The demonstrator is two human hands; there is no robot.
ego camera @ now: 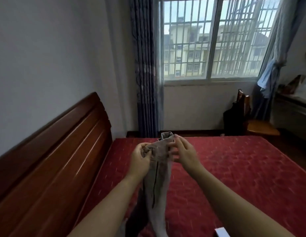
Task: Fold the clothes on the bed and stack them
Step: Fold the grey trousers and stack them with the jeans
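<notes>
A grey-beige garment (157,182), long and narrow like trousers, hangs in the air above the red bed (234,177). My left hand (140,159) grips its upper left edge. My right hand (184,153) pinches the upper right edge with fingers partly spread. The top of the garment sticks up between both hands. Its lower part drops out of view at the bottom edge. A darker piece of cloth (137,216) lies under it near my left forearm.
A dark wooden headboard (51,159) runs along the left. Beyond the bed are a barred window (214,40), blue curtains (145,74), and a wooden chair (251,122) with dark cloth on it. A white object (221,232) lies at the bottom right.
</notes>
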